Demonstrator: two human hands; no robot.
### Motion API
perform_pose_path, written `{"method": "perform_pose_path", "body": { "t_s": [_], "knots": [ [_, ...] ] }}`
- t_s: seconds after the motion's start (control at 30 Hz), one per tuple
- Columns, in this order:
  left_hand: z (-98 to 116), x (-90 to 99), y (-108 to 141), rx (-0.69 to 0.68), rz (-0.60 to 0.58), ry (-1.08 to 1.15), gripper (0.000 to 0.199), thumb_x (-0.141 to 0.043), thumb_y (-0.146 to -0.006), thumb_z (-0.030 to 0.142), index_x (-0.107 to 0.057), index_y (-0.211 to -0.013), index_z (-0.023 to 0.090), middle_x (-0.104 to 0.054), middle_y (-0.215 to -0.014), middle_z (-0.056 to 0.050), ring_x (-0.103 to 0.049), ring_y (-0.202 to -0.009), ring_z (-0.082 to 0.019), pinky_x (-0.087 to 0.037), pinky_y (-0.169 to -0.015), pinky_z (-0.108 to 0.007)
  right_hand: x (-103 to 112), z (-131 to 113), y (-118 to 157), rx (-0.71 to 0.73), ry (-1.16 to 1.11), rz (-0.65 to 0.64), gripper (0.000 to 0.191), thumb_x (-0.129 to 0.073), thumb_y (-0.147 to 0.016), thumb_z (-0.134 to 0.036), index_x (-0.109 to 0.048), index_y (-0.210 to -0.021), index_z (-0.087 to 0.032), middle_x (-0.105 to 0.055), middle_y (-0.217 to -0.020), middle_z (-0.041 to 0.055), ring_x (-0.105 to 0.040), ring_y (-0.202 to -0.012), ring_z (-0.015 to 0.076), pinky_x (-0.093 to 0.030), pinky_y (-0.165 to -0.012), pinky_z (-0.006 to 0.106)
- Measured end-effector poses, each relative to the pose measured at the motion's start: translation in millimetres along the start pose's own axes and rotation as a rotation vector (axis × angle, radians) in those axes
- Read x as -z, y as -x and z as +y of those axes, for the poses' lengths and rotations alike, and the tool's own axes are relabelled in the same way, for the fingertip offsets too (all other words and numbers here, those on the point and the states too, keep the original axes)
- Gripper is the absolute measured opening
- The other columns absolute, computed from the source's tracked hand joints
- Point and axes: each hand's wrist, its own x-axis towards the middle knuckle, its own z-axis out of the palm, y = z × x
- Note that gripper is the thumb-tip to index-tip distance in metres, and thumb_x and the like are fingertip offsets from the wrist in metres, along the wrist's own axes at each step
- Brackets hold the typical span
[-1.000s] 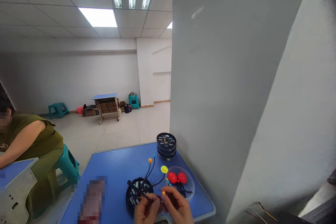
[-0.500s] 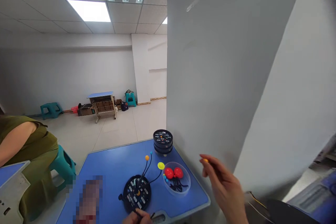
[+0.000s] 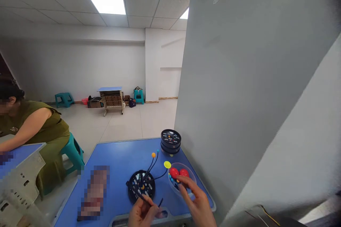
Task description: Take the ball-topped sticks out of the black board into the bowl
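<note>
My left hand (image 3: 142, 212) sits at the near edge of a round black planet-pattern base (image 3: 141, 186), shut on a thin dark rod (image 3: 145, 198). My right hand (image 3: 195, 198) reaches over a clear plastic bowl (image 3: 183, 188), its fingertips close to two red half-spheres (image 3: 178, 173) and small coloured beads. Black wires rise from the base, one tipped with an orange ball (image 3: 153, 155). A yellow disc (image 3: 167, 164) lies next to the bowl. Behind them stands a stack of black discs (image 3: 171, 141).
The blue table (image 3: 119, 159) has a blurred object (image 3: 94, 191) on its left side. A grey wall (image 3: 226, 78) rises past its right edge. To the left, a person in an olive top (image 3: 34, 120) sits on a teal stool (image 3: 73, 152) at another table.
My right hand has come back from the far right to the bowl, and the small orange ball it held no longer shows. My left hand has risen further into view.
</note>
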Motion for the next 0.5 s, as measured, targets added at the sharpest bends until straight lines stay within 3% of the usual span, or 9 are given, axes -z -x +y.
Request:
{"method": "perform_pose_path", "body": {
  "t_s": [0.1,0.2,0.37,0.5],
  "knots": [
    [-5,-3.0,0,-0.061,-0.05,0.026,0.052,-0.088,-0.059,0.066,-0.066,-0.062,0.019,-0.067,-0.057,0.001,-0.064,-0.055,-0.016,-0.054,-0.06,-0.027,-21,-10,23,-0.025,-0.169,-0.192,0.043,-0.068,-0.085,-0.061,-0.081,-0.109,-0.028,-0.08,-0.112,0.011,-0.072,-0.107,0.0301,-0.056,-0.096,0.037],
    [-6,-3.1,1,-0.15,-0.046,0.04,0.048,-0.09,-0.058,0.063,-0.072,-0.064,0.019,-0.066,-0.066,0.001,-0.06,-0.057,-0.013,-0.05,-0.059,-0.024,-35,-18,31,-0.1,-0.25,-0.25,0.043,-0.064,-0.087,-0.064,-0.082,-0.098,-0.026,-0.081,-0.095,0.0096,-0.073,-0.092,0.028,-0.057,-0.087,0.035],
    [12,12.6,1,-0.075,0.072,0.095,0.054,-0.091,-0.055,0.064,-0.079,-0.087,0.022,-0.067,-0.068,0.002,-0.057,-0.053,-0.01,-0.049,-0.053,-0.022,-27,-38,18,-0.088,-0.326,-0.305,0.041,-0.059,-0.092,-0.06,-0.075,-0.083,-0.023,-0.071,-0.075,0.0034,-0.062,-0.068,0.0189,-0.051,-0.067,0.027],
    [32,21.4,5,-0.057,0.097,0.156,0.048,-0.095,-0.052,0.058,-0.079,-0.079,0.022,-0.073,-0.069,0.0,-0.064,-0.055,-0.012,-0.057,-0.057,-0.024,-21,-48,19,-0.099,-0.36,-0.277,0.035,-0.063,-0.091,-0.056,-0.076,-0.088,-0.024,-0.069,-0.073,0.0022,-0.059,-0.066,0.0178,-0.05,-0.067,0.027]
  ]
}}
